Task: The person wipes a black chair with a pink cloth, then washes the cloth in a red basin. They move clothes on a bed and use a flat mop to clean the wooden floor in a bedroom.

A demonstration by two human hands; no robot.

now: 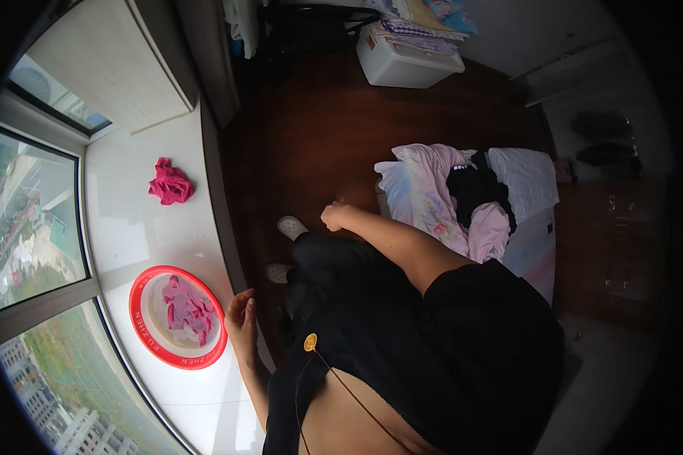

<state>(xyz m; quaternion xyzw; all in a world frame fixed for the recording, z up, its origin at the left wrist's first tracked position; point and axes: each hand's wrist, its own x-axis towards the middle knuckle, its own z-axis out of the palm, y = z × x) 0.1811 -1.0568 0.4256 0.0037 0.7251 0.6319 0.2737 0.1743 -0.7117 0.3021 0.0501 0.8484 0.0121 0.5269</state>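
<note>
My left hand [241, 312] is beside the right edge of a red-rimmed plastic basin [223, 335], its fingers loosely bent and apart, with nothing visible in them. The basin stands on a white windowsill ledge [205, 392]. Inside it, wet pink cloth [190, 313] lies in cloudy water. A second, crumpled pink cloth [171, 183] rests on the ledge farther up the view. My right hand [334, 216] hangs over the dark wooden floor, fingers curled in, and no object shows in it.
Windows [34, 216] line the left side. Right of my body is a bed [532, 250] with a pink floral quilt [432, 199], black clothing [478, 196] and a pillow [526, 182]. A white storage box [407, 67] with folded fabrics stands at the top. Water drops dot the ledge.
</note>
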